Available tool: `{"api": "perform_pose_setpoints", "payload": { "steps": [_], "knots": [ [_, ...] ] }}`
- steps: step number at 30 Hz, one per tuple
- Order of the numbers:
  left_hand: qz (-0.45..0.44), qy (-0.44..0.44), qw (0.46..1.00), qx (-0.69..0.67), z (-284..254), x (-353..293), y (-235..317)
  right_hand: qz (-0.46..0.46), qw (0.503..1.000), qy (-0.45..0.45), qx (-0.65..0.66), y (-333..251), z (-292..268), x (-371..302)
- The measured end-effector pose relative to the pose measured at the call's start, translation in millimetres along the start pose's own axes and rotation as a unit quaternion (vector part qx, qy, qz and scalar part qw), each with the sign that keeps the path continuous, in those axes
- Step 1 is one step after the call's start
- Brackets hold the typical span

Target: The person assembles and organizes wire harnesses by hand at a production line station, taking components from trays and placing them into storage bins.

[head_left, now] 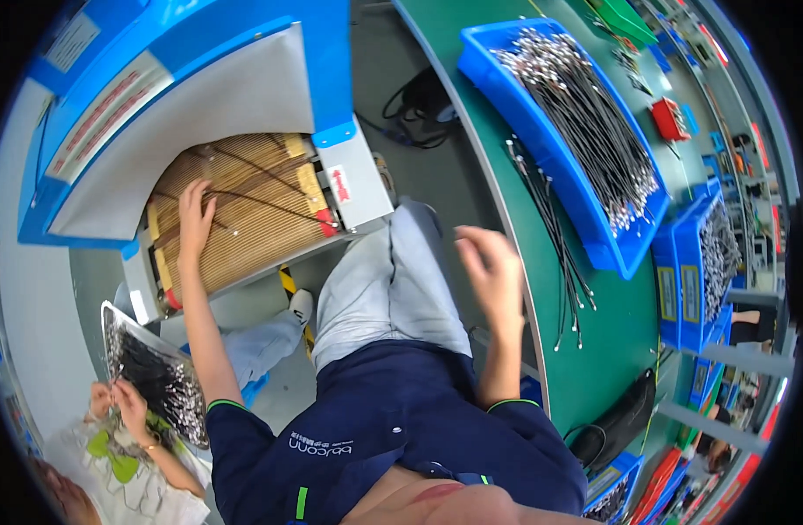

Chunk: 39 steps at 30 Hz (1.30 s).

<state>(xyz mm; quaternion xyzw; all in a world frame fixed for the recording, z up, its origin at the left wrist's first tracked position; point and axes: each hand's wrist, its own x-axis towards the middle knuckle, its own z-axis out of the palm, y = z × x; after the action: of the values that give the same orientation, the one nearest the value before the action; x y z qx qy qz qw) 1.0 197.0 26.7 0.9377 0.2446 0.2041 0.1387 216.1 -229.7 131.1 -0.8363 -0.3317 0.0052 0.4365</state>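
My left hand (pixel 194 216) reaches over the brown ribbed conveyor belt (pixel 244 254) at the mouth of a blue machine. Its fingers are stretched out and lie by a thin dark cable (pixel 266 206) on the belt; whether they press on it I cannot tell. More dark cables lie slantwise across the belt toward the machine's mouth. My right hand (pixel 491 267) hangs in the air beside the green table's near edge, fingers apart and slightly bent, with nothing visible in it. Closest to it on the table is a loose bundle of black cables (pixel 550 236) with silver ends.
A blue bin (pixel 624 249) full of black cables stands on the green table (pixel 611 315). Smaller blue bins (pixel 681 280) and a black pouch (pixel 624 420) sit farther right. At lower left, another person's hands (pixel 122 401) work beside a tray of cables (pixel 113 328).
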Motion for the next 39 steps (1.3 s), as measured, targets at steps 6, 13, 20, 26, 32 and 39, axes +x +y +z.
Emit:
{"api": "perform_pose_setpoints", "payload": {
  "steps": [6,13,20,26,32,39],
  "knots": [
    [-0.038,0.064,0.996,-0.056,9,-22,53,0.126,0.907,0.212,-0.341,33,-71,-13],
    [-0.047,0.023,0.988,-0.149,33,-83,112,0.219,0.892,0.192,-0.345,45,-80,-19],
    [-0.055,-0.017,0.978,-0.201,46,-116,155,0.183,0.924,0.282,-0.181,33,-89,-14],
    [-0.015,-0.054,0.971,-0.232,59,-120,181,0.065,0.948,0.262,-0.169,12,-88,-11],
    [0.044,0.045,0.973,-0.221,66,-117,206,-0.046,0.994,-0.079,-0.054,-12,-23,-25],
    [-0.034,-0.253,0.914,-0.314,77,-146,199,-0.024,0.975,-0.222,-0.017,17,35,-47]
  ]
}}
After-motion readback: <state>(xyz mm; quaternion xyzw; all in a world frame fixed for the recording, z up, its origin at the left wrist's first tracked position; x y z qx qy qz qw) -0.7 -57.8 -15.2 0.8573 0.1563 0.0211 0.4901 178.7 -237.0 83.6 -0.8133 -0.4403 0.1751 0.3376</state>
